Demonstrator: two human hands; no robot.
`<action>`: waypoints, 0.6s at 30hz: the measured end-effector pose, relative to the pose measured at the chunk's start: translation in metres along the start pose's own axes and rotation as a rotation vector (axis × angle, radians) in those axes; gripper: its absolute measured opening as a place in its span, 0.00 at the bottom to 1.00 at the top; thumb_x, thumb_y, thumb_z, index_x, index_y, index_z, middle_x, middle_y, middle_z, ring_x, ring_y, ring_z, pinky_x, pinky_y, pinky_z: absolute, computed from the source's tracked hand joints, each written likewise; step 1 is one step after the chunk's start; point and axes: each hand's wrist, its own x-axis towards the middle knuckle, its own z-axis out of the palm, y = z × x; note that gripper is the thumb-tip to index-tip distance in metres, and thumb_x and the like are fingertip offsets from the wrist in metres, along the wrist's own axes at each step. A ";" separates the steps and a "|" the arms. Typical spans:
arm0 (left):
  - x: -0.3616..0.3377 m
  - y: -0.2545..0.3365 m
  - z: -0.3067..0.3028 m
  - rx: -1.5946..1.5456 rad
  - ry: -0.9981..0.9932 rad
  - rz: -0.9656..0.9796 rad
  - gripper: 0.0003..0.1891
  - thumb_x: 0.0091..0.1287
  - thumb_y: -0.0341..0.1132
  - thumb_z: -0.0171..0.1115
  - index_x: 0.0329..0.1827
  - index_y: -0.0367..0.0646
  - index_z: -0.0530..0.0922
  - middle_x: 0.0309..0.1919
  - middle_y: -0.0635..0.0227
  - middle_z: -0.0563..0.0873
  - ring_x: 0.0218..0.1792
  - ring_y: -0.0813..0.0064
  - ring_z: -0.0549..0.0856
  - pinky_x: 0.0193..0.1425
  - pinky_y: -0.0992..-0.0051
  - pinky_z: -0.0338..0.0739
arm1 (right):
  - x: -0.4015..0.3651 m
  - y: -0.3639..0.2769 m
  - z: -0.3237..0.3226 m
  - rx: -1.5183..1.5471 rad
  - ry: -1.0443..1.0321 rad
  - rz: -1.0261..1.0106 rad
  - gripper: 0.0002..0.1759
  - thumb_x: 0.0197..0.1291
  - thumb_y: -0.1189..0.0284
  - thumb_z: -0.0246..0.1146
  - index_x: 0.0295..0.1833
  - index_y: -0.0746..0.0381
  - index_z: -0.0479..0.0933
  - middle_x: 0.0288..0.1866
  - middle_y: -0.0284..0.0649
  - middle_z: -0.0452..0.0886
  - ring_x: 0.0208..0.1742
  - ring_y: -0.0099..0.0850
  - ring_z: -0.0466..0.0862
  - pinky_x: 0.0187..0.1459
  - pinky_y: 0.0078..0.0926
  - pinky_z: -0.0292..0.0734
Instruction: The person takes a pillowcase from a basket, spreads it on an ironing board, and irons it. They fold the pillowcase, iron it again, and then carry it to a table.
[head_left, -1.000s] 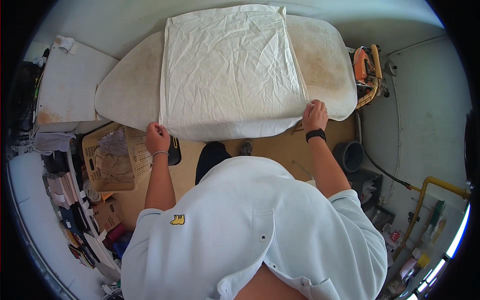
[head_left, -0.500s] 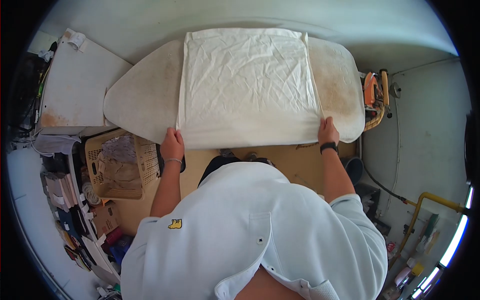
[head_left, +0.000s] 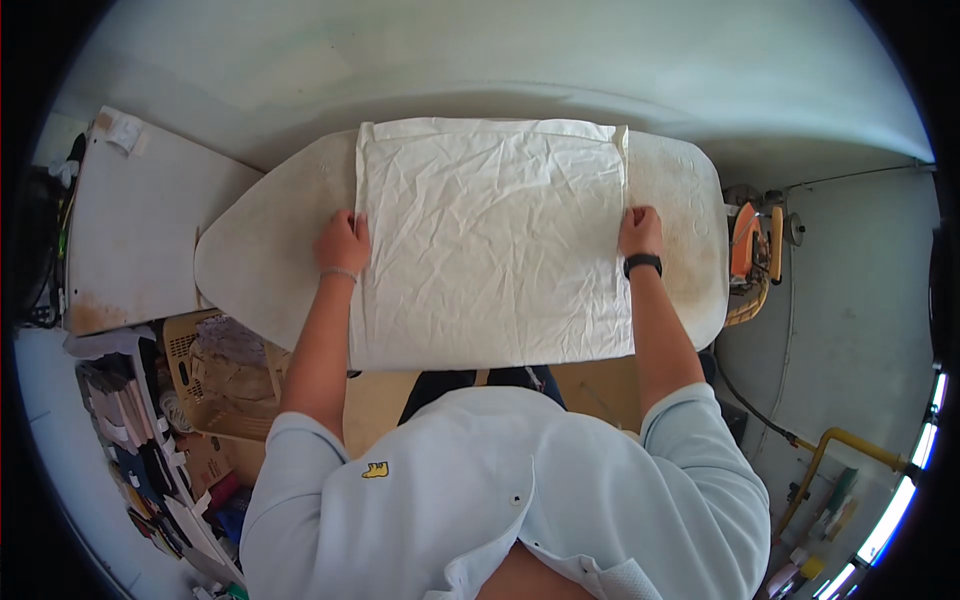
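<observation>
A wrinkled cream cloth [head_left: 490, 245] lies across the middle of the padded ironing board [head_left: 265, 225], its near edge at the board's front edge. At the cloth's left side edge, my left hand [head_left: 343, 242] is closed on the fabric, about halfway up. My right hand [head_left: 641, 233] pinches the opposite side edge at a similar height. Creases run over most of the cloth between the two hands.
An orange iron [head_left: 743, 240] rests on a stand at the board's right end. Left of the board is a white cabinet top [head_left: 150, 220]. A yellow basket [head_left: 235, 420] holding fabric sits below, beside shelves of folded items.
Both hands have moved from the cloth's near corners up to the middle of its side edges. The near part of the cloth now shows wrinkles, and the view has shifted.
</observation>
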 end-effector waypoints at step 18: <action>0.137 0.025 0.029 0.116 0.293 -0.001 0.21 0.66 0.54 0.54 0.45 0.45 0.73 0.41 0.57 0.83 0.41 0.52 0.82 0.41 0.56 0.76 | 0.116 -0.050 0.032 -0.182 0.050 -0.172 0.09 0.68 0.65 0.47 0.45 0.59 0.64 0.45 0.51 0.79 0.42 0.54 0.80 0.41 0.51 0.75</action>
